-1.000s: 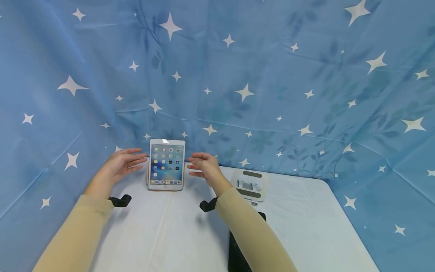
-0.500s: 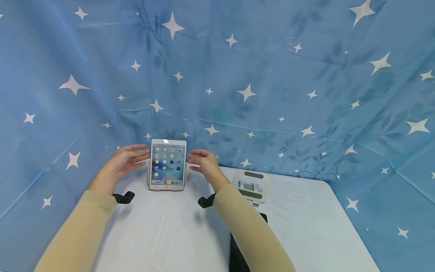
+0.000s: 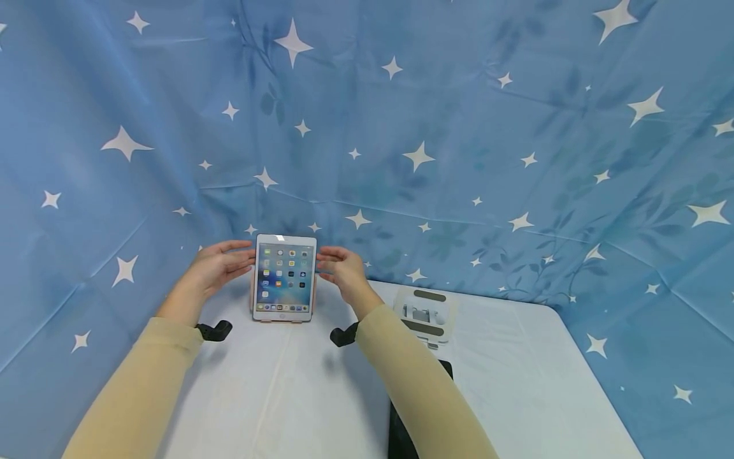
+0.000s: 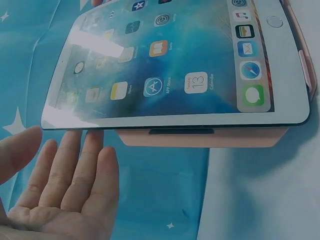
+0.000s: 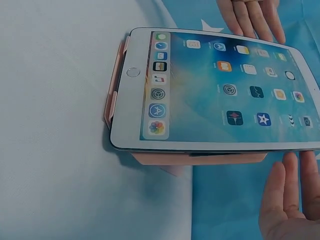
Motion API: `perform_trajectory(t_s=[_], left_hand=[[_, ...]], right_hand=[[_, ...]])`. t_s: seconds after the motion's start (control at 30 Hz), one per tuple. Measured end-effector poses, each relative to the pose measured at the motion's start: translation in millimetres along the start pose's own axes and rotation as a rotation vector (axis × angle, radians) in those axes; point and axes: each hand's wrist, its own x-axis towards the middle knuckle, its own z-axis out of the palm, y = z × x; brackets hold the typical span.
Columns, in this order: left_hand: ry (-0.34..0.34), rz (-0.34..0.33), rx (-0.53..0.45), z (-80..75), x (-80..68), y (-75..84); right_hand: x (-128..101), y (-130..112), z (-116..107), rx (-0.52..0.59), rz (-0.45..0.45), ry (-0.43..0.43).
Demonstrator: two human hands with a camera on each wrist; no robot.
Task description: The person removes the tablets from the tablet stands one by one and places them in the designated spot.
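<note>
A white tablet [image 3: 284, 277] with a lit home screen stands upright on a pink stand [image 4: 202, 136] at the far edge of a white table [image 3: 287, 389], against a blue star-print cloth [image 3: 459, 127]. The 2 hands flank it: the left hand [image 3: 216, 268] just left of the tablet, the right hand [image 3: 339, 269] just right of it, both with fingers straight and held loosely together, gripping nothing. From the head view, the fingertips seem to reach the tablet's side edges; whether they touch cannot be told there. The left wrist view shows the left fingers [image 4: 85, 165] right at the tablet's edge, seemingly just short of it. The right wrist view shows the right fingers [image 5: 292, 185] just clear of the near edge, and the left hand beyond the far edge. Only the head view shows a white folding stand [image 3: 425, 310] lying well right of the tablet and a black object [image 3: 401, 427] nearer the person.
</note>
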Motion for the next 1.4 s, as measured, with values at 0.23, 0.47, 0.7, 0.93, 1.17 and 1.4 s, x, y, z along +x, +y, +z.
perform_trajectory(t_s=[0.23, 0.47, 0.7, 0.93, 1.17, 1.4], left_hand=[[0.019, 0.007, -0.002, 1.0, 0.0, -1.2], [0.040, 0.009, 0.007, 5.0, 1.4, -1.2], [0.076, 0.019, 0.052, 9.9, 3.0, -1.9], [0.088, 0.030, 0.050, 10.7, 2.1, -1.3], [0.095, 0.037, 0.068, 11.4, -0.7, 1.2], [0.102, 0.050, 0.086, 12.3, -2.0, 2.5]], right_hand=[[-3.1, -0.7, 2.6, 0.025, -0.020, -0.002], [-4.4, -0.4, 7.3, 0.006, -0.038, 0.026], [-6.3, -1.1, 10.8, -0.005, -0.063, 0.040], [-8.5, -2.1, 12.3, -0.004, -0.065, 0.047], [-9.9, -2.5, 12.7, -0.017, -0.054, 0.051], [-11.7, -3.4, 12.0, -0.015, -0.060, 0.049]])
